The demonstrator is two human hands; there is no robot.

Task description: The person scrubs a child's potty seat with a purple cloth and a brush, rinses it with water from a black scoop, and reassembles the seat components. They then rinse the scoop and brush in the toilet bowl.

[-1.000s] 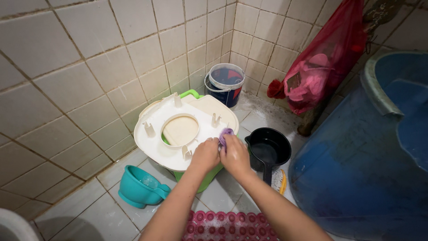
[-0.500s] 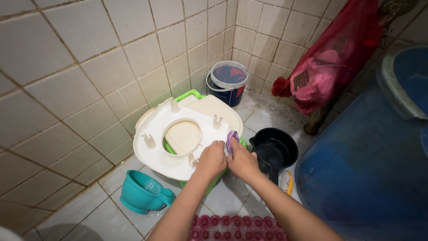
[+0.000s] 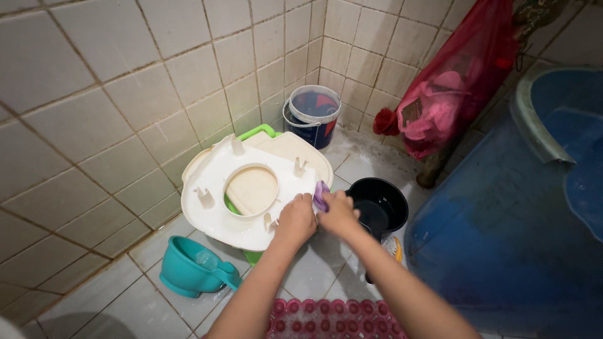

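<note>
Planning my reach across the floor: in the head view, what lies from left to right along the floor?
teal scoop → white potty seat → left hand → purple cloth → right hand → black dipper → blue tub

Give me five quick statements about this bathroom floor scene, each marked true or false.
1. Both hands, the left hand and the right hand, are at the edge of the white potty seat. True.
2. The purple cloth lies on the floor. False: it is held between the hands.
3. The teal cup stands upright. False: it lies on its side.
4. A black dipper sits right of the hands. True.
5. The red bag rests inside the blue barrel. False: it hangs by the wall.
</note>
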